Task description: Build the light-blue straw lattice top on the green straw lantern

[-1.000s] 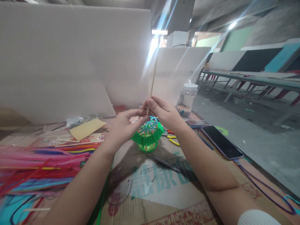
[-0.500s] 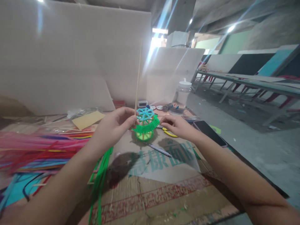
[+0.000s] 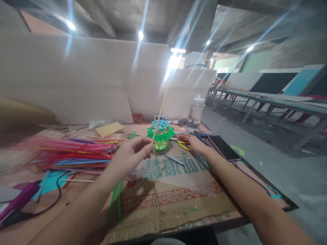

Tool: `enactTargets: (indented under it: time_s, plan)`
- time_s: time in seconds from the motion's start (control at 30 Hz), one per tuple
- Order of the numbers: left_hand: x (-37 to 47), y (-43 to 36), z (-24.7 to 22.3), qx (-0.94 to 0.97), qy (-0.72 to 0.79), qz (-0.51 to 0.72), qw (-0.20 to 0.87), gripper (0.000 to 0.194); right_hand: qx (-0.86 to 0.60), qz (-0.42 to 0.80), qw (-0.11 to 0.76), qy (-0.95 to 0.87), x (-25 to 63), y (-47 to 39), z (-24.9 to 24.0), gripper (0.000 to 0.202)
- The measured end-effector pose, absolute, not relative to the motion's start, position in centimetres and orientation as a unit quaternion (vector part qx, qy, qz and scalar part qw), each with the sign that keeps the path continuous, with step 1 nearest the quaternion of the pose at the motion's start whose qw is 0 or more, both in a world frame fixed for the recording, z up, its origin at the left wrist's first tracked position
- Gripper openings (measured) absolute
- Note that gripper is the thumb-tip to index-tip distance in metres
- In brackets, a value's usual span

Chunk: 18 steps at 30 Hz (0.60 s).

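Observation:
A thin wooden stick [image 3: 160, 112] points up and slightly right from my left hand [image 3: 136, 149], pinched between thumb and fingers. Behind its lower end stands a small round model [image 3: 160, 136] with a light-blue spoked top, a green fringed band and a green base on thin posts. To the right, my right hand [image 3: 194, 143] has its fingers curled down at the handles of yellow-handled scissors [image 3: 184, 147] lying on the table. Its fingertips are partly hidden, with a bit of red beside them. A pen [image 3: 174, 159] lies in front of the model.
Bundled colourful pipe cleaners [image 3: 81, 153] lie left, near a purple tool [image 3: 19, 202] with a black cord. A phone [image 3: 224, 147] with a cable lies right, beyond the scissors. A clear lidded bottle [image 3: 197, 110] stands at the back. Printed cardboard [image 3: 178, 194] covers the table's front.
My right hand has left the model's side and moved right to the scissors. My left hand has come lower and nearer, with the stick now leaning right. The view has tilted up.

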<state>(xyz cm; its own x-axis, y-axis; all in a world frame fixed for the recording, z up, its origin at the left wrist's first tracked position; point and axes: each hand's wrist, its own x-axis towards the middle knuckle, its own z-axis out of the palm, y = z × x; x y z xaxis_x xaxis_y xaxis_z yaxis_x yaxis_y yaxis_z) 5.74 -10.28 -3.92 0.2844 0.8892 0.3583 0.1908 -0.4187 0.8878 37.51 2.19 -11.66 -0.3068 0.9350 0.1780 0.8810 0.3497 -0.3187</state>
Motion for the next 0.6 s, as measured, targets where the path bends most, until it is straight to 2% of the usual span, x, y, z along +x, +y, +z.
enactTargets:
  time_s: [0.13, 0.33, 0.47, 0.53, 0.6]
  plan:
    - [5.5, -10.7, -5.3, 0.668, 0.389, 0.483, 0.413, 0.024, -0.598, 0.095, 0.152, -0.782, 39.5, 2.0, -11.4, 0.066]
    - [4.5, -9.6, -5.9, 0.662, 0.399, 0.508, 0.380, 0.025, -0.620, 0.132, 0.194, -0.749, 43.3, -1.5, -9.3, 0.055]
    - [4.0, -9.4, -5.7, 0.674, 0.395, 0.536, 0.319, 0.023, -0.536, 0.295, 0.352, -0.708, 41.4, -5.5, -8.3, 0.056]
    - [3.8, -9.3, -5.6, 0.668, 0.401, 0.555, 0.292, 0.024, -0.441, 0.340, 0.355, -0.751, 38.8, -7.3, -7.9, 0.057]
    - [3.6, -9.2, -5.5, 0.660, 0.415, 0.565, 0.271, 0.025, -0.396, 0.315, 0.339, -0.793, 35.9, -8.6, -7.5, 0.061]
